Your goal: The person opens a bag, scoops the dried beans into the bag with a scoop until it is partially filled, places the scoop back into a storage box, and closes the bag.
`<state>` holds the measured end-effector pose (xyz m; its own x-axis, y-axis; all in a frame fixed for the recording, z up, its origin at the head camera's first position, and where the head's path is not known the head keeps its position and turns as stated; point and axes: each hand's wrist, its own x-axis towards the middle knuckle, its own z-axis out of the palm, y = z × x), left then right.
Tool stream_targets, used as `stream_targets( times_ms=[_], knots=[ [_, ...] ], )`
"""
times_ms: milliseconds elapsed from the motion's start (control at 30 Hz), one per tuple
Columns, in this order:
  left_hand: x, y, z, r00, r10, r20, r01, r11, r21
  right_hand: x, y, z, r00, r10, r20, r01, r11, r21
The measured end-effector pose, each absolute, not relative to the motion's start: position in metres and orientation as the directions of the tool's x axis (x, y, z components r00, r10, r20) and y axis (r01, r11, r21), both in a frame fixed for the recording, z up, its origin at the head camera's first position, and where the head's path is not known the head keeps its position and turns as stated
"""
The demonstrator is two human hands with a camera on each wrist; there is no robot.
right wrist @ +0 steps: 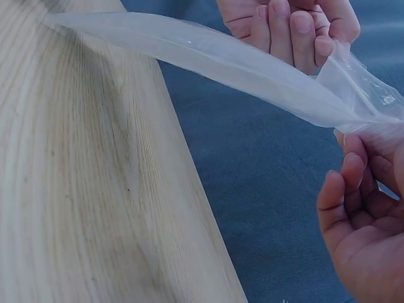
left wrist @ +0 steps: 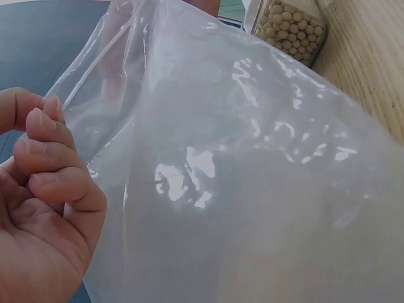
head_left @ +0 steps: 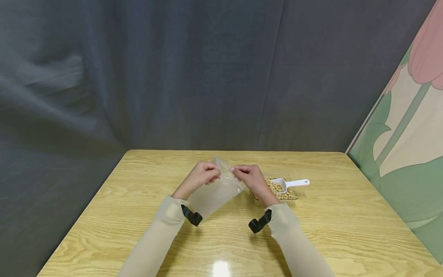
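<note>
We seem to be at a screened-off indoor workspace: dark cloth point(head_left: 207, 77) hangs far and left, and a flowered panel point(head_left: 408, 161) stands right of the wooden table point(head_left: 353, 231).

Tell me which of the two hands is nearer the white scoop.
The right hand: it pinches the plastic bag on the side toward the white scoop, while the left hand pinches the side farther away.
</note>
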<state>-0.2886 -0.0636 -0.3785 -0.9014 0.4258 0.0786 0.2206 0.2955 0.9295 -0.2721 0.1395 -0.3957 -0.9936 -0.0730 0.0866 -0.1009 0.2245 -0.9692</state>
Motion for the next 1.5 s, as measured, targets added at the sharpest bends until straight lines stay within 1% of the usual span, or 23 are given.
stream_targets(
  times_ms=[167, 367, 500, 733, 967, 1133, 1333, 1500],
  knots=[
    [-0.289, -0.065, -0.378, -0.897, 0.436, 0.067, 0.215, 0.299, 0.93, -0.274, 0.14, -0.397, -0.99, -0.053, 0.13, -0.14, 0.24, -0.961],
    [-0.288, -0.067, -0.377, -0.88, 0.467, 0.083, 0.235, 0.277, 0.932, -0.275, 0.141, -0.399, -0.989, -0.036, 0.145, -0.15, 0.25, -0.957],
    [-0.286, -0.069, -0.376, -0.864, 0.493, 0.099, 0.259, 0.268, 0.928, -0.276, 0.143, -0.4, -0.99, -0.031, 0.138, -0.141, 0.291, -0.946],
    [-0.285, -0.075, -0.376, -0.83, 0.548, 0.103, 0.294, 0.273, 0.916, -0.278, 0.147, -0.401, -0.984, -0.035, 0.173, -0.173, 0.377, -0.91],
    [-0.285, -0.078, -0.373, -0.828, 0.552, 0.098, 0.298, 0.286, 0.911, -0.277, 0.148, -0.399, -0.987, -0.041, 0.157, -0.161, 0.369, -0.916],
    [-0.286, -0.076, -0.375, -0.857, 0.504, 0.112, 0.293, 0.296, 0.909, -0.275, 0.149, -0.397, -0.986, -0.05, 0.161, -0.168, 0.357, -0.919],
    [-0.288, -0.07, -0.38, -0.896, 0.395, 0.201, 0.338, 0.316, 0.886, -0.274, 0.149, -0.396, -0.985, -0.072, 0.158, -0.173, 0.349, -0.921],
    [-0.287, -0.068, -0.378, -0.904, 0.339, 0.262, 0.376, 0.334, 0.864, -0.274, 0.149, -0.396, -0.985, -0.084, 0.149, -0.169, 0.347, -0.923]
  ],
)
